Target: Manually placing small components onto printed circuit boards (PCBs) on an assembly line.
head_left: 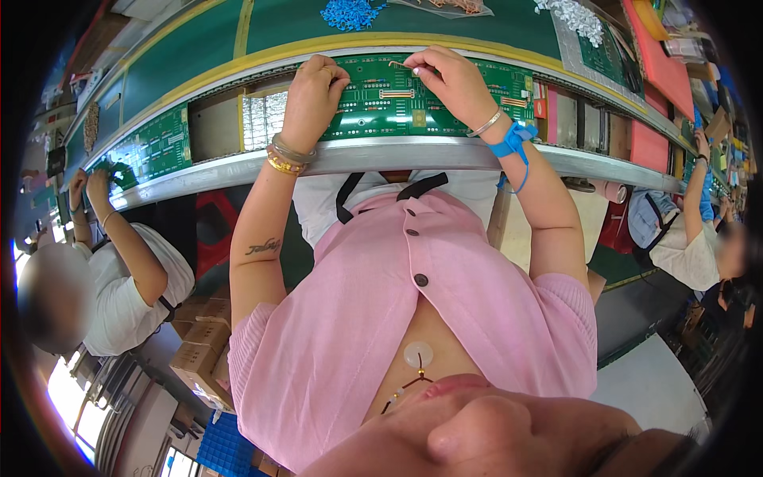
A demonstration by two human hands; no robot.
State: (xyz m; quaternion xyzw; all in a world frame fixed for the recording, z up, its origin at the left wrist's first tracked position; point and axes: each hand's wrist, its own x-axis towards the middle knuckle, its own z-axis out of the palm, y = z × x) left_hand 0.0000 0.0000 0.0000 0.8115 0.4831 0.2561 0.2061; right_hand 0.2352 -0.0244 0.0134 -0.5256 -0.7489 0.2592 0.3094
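Note:
A green circuit board (369, 121) lies between the conveyor's rails in front of me, with small parts and light connector strips on it. My left hand (316, 97) is over the board's left part, its fingertips pressed together; whatever they may hold is hidden. At the board's far edge, my right hand (455, 79) pinches a small, thin tan part (396, 63), too small to name. A blue wrist strap (511, 141) with a cord is on my right wrist.
The metal rail (381, 153) runs along the near side. Beyond the far rail are piles of blue parts (350, 13) and white parts (574, 19). Another green board (152, 149) lies left, by a co-worker's hands (97, 188). A second co-worker (687, 238) is at right.

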